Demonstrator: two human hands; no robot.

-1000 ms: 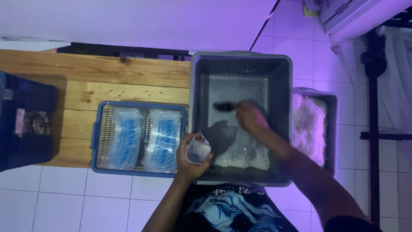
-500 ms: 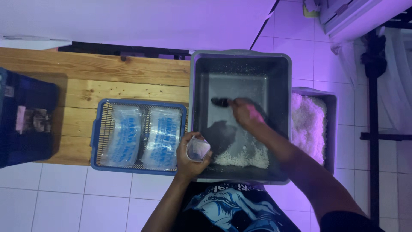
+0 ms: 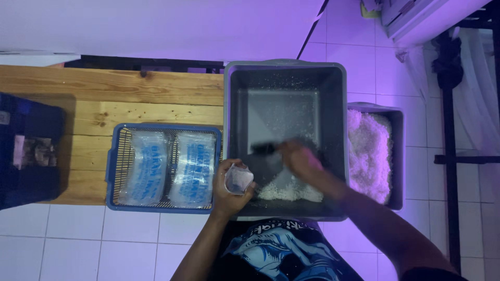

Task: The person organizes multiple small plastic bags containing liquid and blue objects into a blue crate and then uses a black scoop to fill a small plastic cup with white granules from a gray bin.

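Right hand, scoop gripped, now nearer rice (scooping step); left hand clasps bag, awaiting fill.

The right hand is smeared by motion blur inside the grey tub, so its grip on the dark scoop cannot be made out. The left hand covers part of the small clear bag. The dark crate is cut off by the left edge, and the second tub of white grains sits partly behind the grey tub.
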